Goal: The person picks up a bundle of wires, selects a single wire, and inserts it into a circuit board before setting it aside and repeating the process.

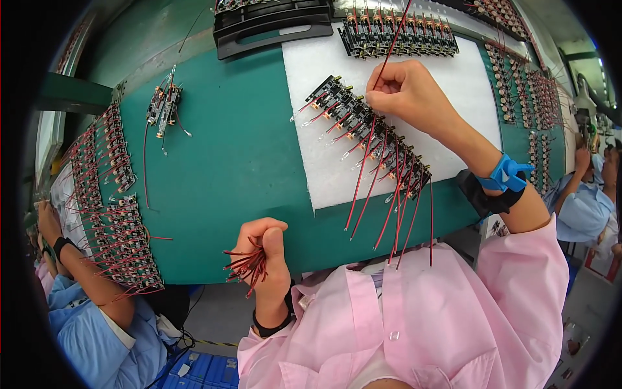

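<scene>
A row of small black circuit boards (396,141) lies slantwise on a white foam sheet (463,139). Red-and-black wires trail from its nearer end toward me, and short red leads and clear LEDs stick out along its left side. My right hand (411,94) is closed in a pinch on a single dark red wire (393,50) above the upper half of this row; the wire rises past the fingers. Lower down, at the mat's front edge, my left hand (271,269) is closed round a bundle of red-and-black wires (249,262), their ends fanning out to the left.
Another board row (398,35) stands at the foam's far edge, beside a black tray (275,32). Two small boards (165,104) with wires lie on the green mat (227,175). Many wired boards (107,162) line the left side, near a co-worker's arm (87,272); others (528,84) sit right.
</scene>
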Motion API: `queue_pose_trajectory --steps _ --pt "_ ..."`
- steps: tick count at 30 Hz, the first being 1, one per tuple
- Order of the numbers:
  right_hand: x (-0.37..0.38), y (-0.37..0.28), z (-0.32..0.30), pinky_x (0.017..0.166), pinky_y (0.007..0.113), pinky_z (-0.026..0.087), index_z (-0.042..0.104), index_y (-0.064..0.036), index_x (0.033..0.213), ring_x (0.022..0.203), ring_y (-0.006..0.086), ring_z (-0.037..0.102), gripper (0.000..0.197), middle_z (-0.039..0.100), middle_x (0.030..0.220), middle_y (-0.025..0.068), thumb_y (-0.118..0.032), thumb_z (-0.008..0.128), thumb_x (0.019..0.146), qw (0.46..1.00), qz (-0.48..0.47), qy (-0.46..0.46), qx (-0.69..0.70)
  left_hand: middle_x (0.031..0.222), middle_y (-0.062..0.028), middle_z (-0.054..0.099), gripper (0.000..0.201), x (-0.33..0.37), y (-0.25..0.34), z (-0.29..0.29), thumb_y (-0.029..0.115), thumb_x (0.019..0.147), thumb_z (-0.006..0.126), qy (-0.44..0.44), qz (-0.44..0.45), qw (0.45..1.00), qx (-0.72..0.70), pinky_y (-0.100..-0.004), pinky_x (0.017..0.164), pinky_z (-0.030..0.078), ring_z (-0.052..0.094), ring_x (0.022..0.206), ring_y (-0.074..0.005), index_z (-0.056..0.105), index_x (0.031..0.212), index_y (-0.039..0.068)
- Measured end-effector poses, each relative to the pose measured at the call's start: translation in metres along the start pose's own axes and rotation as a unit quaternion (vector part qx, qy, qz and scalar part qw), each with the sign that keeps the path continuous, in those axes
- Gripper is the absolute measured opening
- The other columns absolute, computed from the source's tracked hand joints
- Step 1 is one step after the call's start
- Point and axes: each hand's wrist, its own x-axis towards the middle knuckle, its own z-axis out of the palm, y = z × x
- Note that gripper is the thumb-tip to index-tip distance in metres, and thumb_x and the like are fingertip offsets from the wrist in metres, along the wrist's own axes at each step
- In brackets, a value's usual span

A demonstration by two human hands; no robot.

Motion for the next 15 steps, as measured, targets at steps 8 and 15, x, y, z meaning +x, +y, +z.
queue_pose_trajectory --steps 8,15 --pt "-0.0015 0.0009 -0.0024 0.046 0.017 0.031 0.052 0.0008 0.06 0.049 0.0024 0.037 0.008 0.042 0.051 -0.0041 -0.006 0.053 0.064 0.999 -0.023 0.013 -0.026 0.055 0.0018 0.04 0.019 -0.0018 0.0016 0.0045 0.017 0.082 0.049 0.005 0.005 1.0 0.001 -0.0169 0.037 0.019 0.028 0.041 -0.0015 0.048 0.074 -0.001" --pt "-0.0049 0.0024 0.0035 0.045 0.017 0.031 0.051 0.0007 0.06 0.05 0.0025 0.038 0.008 0.042 0.051 -0.0035 -0.007 0.052 0.063 0.997 -0.039 0.035 -0.059 0.057 0.0004 0.042 0.019 -0.0039 0.0004 0.0033 0.016 0.082 0.049 0.007 0.007 1.0 0.005 -0.0167 0.037 0.02 0.029 0.041 -0.0017 0.048 0.074 -0.001"
